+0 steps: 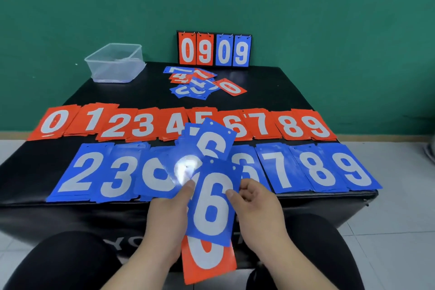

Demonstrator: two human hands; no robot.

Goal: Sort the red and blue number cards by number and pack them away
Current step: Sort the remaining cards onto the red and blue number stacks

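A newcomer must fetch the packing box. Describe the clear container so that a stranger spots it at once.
Start at the black table before the green wall and look to its far left corner, left of the flip scoreboard reading 0909. The clear container stands there. It is the only see-through tub; its neighbours are flat red and blue cards.

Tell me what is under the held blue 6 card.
Under the blue 6 card, a red card sticks out below, showing a white digit's rounded bottom. Its upper part is covered, number unreadable.
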